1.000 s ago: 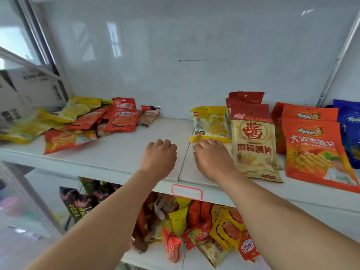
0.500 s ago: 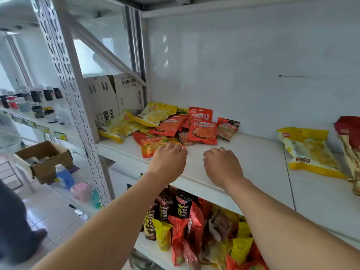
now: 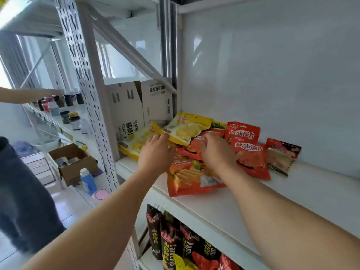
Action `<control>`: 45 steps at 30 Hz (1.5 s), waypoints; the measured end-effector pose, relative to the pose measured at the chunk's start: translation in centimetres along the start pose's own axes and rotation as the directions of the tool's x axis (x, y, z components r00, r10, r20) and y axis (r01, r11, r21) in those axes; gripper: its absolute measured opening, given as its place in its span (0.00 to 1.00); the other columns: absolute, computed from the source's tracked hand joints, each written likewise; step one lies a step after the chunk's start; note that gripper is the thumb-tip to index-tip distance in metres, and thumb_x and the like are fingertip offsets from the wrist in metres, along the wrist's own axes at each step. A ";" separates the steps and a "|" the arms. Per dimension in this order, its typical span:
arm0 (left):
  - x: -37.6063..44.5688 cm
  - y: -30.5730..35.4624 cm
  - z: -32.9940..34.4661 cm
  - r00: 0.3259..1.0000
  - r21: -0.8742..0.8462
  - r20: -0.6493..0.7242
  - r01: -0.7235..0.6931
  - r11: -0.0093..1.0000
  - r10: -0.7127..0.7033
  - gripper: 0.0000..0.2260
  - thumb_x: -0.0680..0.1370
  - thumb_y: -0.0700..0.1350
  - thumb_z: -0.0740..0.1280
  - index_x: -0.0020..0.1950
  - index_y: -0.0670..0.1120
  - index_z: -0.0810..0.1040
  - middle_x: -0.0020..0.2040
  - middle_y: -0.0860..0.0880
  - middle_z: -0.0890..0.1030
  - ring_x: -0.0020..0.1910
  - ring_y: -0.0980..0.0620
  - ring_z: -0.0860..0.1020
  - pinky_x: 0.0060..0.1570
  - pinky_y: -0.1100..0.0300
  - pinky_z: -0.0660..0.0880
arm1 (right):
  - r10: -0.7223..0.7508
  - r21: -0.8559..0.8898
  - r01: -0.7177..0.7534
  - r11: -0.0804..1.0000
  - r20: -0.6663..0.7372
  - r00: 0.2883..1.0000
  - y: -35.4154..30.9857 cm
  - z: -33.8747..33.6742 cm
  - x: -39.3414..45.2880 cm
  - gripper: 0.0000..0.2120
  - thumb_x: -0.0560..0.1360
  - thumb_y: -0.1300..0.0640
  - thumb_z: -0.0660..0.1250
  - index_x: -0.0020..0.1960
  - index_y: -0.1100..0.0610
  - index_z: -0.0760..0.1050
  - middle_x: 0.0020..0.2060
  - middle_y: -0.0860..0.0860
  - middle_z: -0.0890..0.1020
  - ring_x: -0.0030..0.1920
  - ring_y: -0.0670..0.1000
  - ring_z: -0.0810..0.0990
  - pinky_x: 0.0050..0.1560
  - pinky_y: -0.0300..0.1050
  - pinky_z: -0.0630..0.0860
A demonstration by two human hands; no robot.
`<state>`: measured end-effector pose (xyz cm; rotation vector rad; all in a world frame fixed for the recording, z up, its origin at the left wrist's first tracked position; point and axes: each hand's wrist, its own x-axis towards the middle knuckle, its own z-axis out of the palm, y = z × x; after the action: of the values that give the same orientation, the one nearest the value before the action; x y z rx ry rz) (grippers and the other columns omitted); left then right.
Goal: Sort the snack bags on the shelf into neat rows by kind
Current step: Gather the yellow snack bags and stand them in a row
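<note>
Both hands have moved from the bare front of the shelf (image 3: 243, 209) into the jumbled pile at its left end, so picking from the heap appears to be starting. The left hand (image 3: 155, 152) lies with fingers on the lower edge of a yellow chip bag (image 3: 187, 127); whether it pinches it I cannot tell. The right hand (image 3: 216, 151), beside it and apart, curls its fingers at a red bag (image 3: 194, 151) lying over an orange fries bag (image 3: 192, 180). More red bags (image 3: 249, 152) and a dark red packet (image 3: 280, 154) lie to the right, all unsorted.
</note>
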<state>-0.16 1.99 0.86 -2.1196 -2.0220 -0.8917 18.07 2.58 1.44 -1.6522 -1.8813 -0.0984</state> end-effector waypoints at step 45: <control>13.7 -11.7 1.9 0.797 0.016 0.444 0.451 0.893 -0.410 0.33 0.69 0.60 0.77 0.63 0.39 0.73 0.46 0.46 0.76 0.45 0.46 0.76 0.43 0.56 0.73 | 0.520 0.571 -0.718 0.397 0.505 0.689 -2.0 9.0 13.2 0.17 0.78 0.58 0.67 0.65 0.62 0.75 0.63 0.59 0.79 0.62 0.59 0.79 0.57 0.51 0.79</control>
<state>-11.03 16.46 1.66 -2.0803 -2.8291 -0.5814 12.36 17.60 1.38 -1.6523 -1.0167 1.1191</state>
